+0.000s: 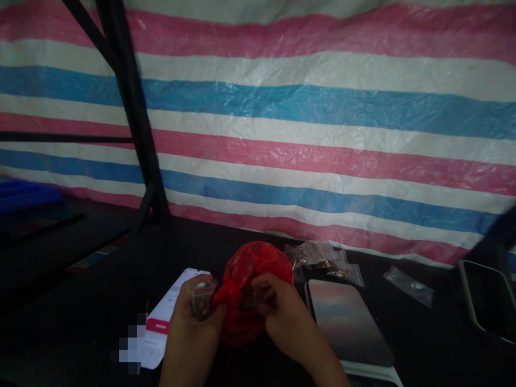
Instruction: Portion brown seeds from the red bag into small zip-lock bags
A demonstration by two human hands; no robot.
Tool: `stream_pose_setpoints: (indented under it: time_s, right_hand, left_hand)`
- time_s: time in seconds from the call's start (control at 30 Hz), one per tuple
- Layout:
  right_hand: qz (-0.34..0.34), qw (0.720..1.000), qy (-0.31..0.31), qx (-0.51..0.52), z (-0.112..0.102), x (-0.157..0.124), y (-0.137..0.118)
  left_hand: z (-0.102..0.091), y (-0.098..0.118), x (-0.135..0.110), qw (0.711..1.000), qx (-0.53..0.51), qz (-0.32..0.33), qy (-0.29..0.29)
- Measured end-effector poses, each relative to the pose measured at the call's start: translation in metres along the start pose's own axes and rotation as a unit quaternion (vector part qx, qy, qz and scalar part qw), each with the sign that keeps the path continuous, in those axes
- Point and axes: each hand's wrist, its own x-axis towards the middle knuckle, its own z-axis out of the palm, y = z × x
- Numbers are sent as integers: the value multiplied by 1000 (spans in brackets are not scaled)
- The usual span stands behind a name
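Note:
A red plastic bag (252, 269) sits bunched on the dark table (80, 301), low in the middle of the view. My left hand (193, 322) is closed on a small clear plastic packet (201, 298) and touches the left side of the bag. My right hand (282, 317) grips the front of the red bag, fingers curled into its opening. What is inside the bag is hidden.
A white and red flat carton (167, 317) lies left of my hands. A small scale with a metal plate (346, 322) stands to the right. Several small clear packets (322, 258) lie behind it, another packet (409, 286) further right. A striped tarp (322, 134) hangs behind, a black frame post (133, 107) at left.

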Motion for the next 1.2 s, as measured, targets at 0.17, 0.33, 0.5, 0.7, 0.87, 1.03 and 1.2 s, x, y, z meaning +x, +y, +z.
stream_pose_setpoints:
  time_s: [0.17,0.33,0.5,0.7,0.87,1.03,1.2]
  right_hand:
    - [-22,999,6,40,-17,0,-9]
    - [-85,995,24,34,-13,-8,-31]
    - [-147,986,-3,-74,-2,-12,-45]
    - [-176,975,-27,-136,-5,-12,-52]
    - [-213,971,-2,-111,-7,-10,-49]
    - [-219,968,25,-124,-7,-7,-47]
    - [-205,970,91,-89,-13,-5,-44]
  left_hand:
    - [2,-1,-3,996,35,82,-24]
    - [7,-6,-7,994,6,61,-91]
    - [9,-10,-9,988,42,70,-128]
    - [10,-14,-8,984,72,96,-129]
    - [9,-18,-7,984,66,92,-139]
    - [9,-16,-9,983,80,98,-132]
    - [8,-13,-9,985,83,90,-119]
